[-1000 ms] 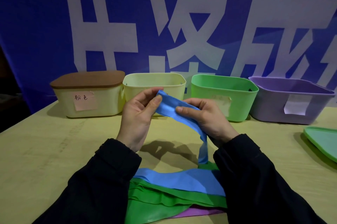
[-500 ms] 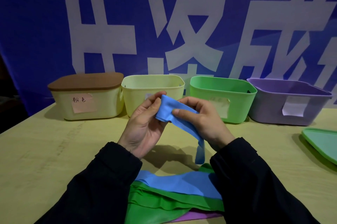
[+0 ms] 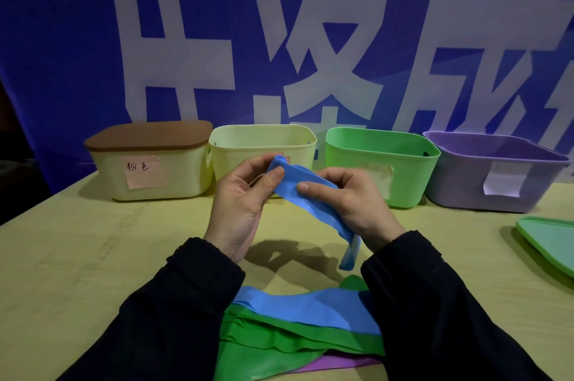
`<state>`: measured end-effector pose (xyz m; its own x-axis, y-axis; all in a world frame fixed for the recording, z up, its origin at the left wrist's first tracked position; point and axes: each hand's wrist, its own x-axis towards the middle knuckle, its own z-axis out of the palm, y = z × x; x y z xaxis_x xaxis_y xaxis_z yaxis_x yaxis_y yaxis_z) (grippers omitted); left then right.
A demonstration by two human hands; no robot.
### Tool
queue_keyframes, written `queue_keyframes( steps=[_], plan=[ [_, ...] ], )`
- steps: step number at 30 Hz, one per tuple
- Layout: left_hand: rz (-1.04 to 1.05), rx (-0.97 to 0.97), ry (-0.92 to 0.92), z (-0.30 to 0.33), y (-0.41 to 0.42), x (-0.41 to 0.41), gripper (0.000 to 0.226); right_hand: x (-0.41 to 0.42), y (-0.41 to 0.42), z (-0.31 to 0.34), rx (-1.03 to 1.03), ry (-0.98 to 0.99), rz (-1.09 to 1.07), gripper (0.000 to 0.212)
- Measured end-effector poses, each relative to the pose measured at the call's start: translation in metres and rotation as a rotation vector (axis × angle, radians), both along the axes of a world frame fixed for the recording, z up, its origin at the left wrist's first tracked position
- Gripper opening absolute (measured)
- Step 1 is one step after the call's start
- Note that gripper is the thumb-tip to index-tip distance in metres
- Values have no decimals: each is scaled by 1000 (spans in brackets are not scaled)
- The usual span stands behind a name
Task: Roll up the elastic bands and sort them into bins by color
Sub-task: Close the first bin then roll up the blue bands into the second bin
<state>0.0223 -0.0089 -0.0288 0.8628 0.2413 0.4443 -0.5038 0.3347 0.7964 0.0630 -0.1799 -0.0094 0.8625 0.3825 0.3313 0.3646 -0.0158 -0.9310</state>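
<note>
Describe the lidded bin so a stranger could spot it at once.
Four bins stand in a row along the blue banner. The lidded bin is at the left end, beside the open yellow bin. It alone wears a brown lid and a pink handwritten note.

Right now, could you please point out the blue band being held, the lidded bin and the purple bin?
blue band [image 3: 313,191], head view, its flat middle stretch.
lidded bin [image 3: 149,135], head view, its brown lid.
purple bin [image 3: 459,188], head view, its front wall.
</note>
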Motion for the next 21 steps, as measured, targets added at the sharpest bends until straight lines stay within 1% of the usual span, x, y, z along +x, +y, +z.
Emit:
queue_keyframes(
  steps=[6, 8, 10, 12, 15, 16, 21],
  plan=[
    [83, 150, 0, -2, -2, -1, 16, -5, -1, 3, -5, -81, 85, 16],
    [67, 163, -3, -2, -3, -1, 16, -6, 0, 3, 28, -56, 79, 17],
    [3, 141, 15, -2, -4, -2, 15, -6, 0, 2, 55, -36, 67, 17],
    [-52, 119, 37, -1, -5, -2, 20, -4, 0, 0, 34, -74, 56, 19],
    [-41, 124, 30, -1, -1, -1, 35, -3, -1, -2, -15, -129, 60, 21],
    [-41, 118, 23, 0, 1, -1, 34, -3, -1, -1, -19, -132, 70, 20],
    [-29, 120, 0, -2, 1, 0, 16, 0, -2, -1, 35, -122, 89, 9]
  ],
)
